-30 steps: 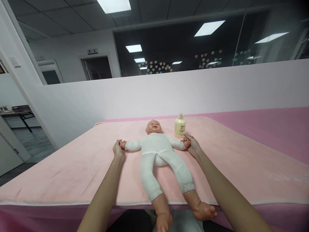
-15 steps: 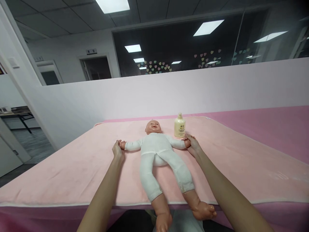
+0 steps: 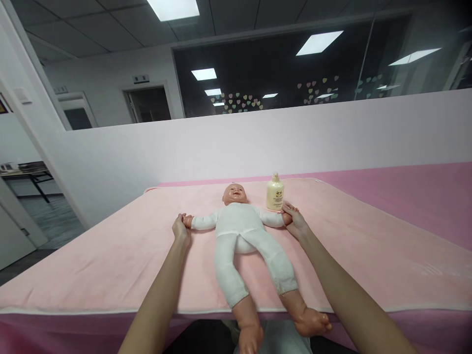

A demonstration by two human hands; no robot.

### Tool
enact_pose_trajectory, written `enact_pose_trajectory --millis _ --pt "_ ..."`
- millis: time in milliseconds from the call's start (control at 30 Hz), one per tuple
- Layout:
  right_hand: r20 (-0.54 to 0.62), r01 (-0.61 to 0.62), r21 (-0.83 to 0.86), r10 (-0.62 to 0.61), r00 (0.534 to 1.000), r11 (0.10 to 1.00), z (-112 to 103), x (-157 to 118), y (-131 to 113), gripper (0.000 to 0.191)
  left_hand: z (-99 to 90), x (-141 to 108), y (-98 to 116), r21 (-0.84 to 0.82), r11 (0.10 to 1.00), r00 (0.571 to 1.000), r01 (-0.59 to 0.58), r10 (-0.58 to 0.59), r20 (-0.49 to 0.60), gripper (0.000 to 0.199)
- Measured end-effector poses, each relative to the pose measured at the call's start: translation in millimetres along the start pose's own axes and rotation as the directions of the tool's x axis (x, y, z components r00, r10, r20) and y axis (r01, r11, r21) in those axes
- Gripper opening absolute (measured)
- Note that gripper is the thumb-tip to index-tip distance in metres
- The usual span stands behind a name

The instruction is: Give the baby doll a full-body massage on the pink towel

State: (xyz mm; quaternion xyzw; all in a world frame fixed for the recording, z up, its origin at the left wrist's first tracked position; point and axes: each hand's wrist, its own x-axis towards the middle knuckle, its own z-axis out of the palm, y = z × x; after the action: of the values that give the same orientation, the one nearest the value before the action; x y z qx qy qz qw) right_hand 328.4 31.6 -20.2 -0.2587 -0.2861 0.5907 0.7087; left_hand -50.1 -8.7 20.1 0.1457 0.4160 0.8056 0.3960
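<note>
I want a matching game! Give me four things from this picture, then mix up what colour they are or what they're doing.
Things:
1. doll
2. bottle
3. blanket
4. person's left hand

Clues:
A. pale yellow, standing upright
B. holding one of the doll's hands
C. lying face up in white clothes
D. pink, spread out under the doll

Right pairs: 1-C, 2-A, 3-D, 4-B

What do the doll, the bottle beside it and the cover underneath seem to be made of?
Doll: head, hands and feet look like glossy vinyl or soft plastic, given their shine; the white torso looks like matte fabric, with seams and creases.
Bottle: probably smooth, pale yellow plastic, slightly shiny.
Cover: soft pink textile, perhaps plush, matte with gentle wrinkles.
</note>
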Motion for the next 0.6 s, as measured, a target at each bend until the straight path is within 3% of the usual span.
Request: enact_pose_trajectory --millis 267,600 --pt "-0.100 -0.015 0.021 0.017 0.995 1.000 -1.1 1.7 3.3 0.032 -0.7 -0.6 0.2 0.006 1.000 1.000 0.000 0.000 0.006 0.013" --pt "0.027 -0.022 -0.067 0.024 0.999 0.997 -3.2 2.4 2.6 0.034 -0.6 0.5 -0.7 0.000 1.000 1.000 -0.006 0.006 0.003 0.013"
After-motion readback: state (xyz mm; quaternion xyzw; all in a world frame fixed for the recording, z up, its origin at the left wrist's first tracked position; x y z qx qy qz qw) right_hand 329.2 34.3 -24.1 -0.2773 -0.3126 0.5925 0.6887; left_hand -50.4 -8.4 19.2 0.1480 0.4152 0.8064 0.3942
